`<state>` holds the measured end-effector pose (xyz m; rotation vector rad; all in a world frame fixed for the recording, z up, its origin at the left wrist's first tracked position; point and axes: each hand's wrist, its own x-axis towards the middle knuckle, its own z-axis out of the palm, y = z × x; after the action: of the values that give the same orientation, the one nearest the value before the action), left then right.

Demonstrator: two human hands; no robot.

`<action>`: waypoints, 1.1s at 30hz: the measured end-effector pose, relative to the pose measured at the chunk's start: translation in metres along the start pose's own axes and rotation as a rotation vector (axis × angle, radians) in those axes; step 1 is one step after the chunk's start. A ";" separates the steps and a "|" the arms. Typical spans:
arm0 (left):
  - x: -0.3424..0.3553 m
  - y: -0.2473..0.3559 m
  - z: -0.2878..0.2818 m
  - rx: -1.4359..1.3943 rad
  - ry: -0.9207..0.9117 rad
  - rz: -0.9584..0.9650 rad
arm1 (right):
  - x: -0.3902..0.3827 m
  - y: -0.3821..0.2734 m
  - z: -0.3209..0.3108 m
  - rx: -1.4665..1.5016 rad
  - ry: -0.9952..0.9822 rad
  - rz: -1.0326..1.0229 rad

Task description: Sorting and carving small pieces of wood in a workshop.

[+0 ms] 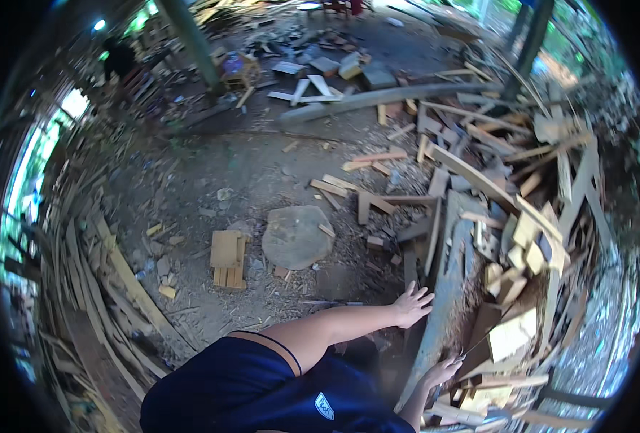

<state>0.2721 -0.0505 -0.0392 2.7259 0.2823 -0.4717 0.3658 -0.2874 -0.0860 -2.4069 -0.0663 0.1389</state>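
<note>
My left hand (412, 306) reaches out to the right with its fingers spread. It is at the near edge of a long weathered grey-blue board (443, 289); whether it touches the board is hard to tell. Brown dust covers part of that board. Lower down, on the board's right side, my right hand (443, 369) has its fingers closed together. Something thin sticks out at its fingertips, too small to name. Beside it lie a brown box-like piece (483, 328) and a pale wood block (513, 335).
Offcuts and planks (525, 249) heap up along the right. A round wood stump (298, 237) and a small wooden stool (228, 258) stand on the dirt floor. Long boards (129, 281) line the left side. A beam (385, 99) lies across the back, near a post (192, 47).
</note>
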 end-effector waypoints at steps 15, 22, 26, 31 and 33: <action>-0.111 -0.069 0.025 -0.060 -0.079 -0.343 | -0.108 -0.132 0.093 0.303 -0.649 -0.387; -0.036 -0.011 0.025 -0.069 -0.072 -0.267 | -0.048 -0.042 0.044 0.321 -0.455 -0.376; -0.002 0.039 0.023 -0.133 -0.099 -0.189 | -0.023 0.014 -0.009 0.079 -0.272 -0.313; 0.037 0.095 0.023 -0.291 -0.158 -0.230 | -0.001 0.063 -0.061 0.107 -0.126 -0.301; 0.060 0.111 0.027 -0.456 -0.152 -0.297 | 0.010 0.075 -0.077 0.148 -0.133 -0.205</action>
<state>0.3476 -0.1547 -0.0492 2.2007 0.6695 -0.6064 0.3857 -0.3938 -0.0798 -2.2251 -0.3507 0.2011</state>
